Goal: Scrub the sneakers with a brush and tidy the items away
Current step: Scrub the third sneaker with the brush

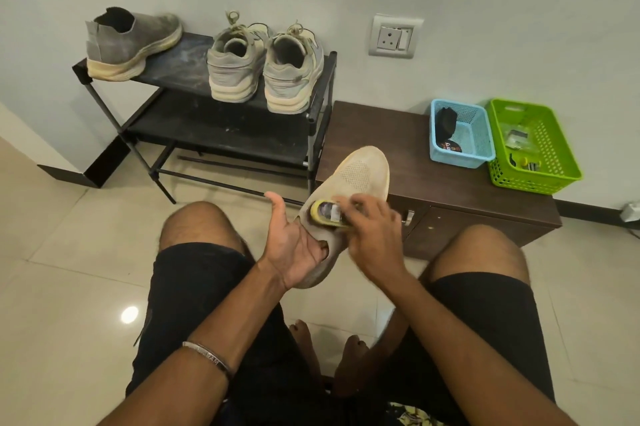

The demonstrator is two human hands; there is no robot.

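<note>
I hold a beige knit sneaker [360, 172] up between my knees, toe pointing away. My left hand [294, 245] has its fingers tucked inside the sneaker's opening and its thumb raised. My right hand [370, 231] grips a yellow brush [325, 212] and presses it against the upper near the collar. On the black shoe rack [194, 79] stand a grey slip-on sneaker [131, 41] at the left and a pair of grey lace-up sneakers [265, 69] at the right.
A low brown cabinet [415, 162] sits to the right of the rack. On it are a blue basket [462, 134] holding a dark item and a green basket [533, 148] with small items. A wall socket [394, 37] is above. Tiled floor lies all around.
</note>
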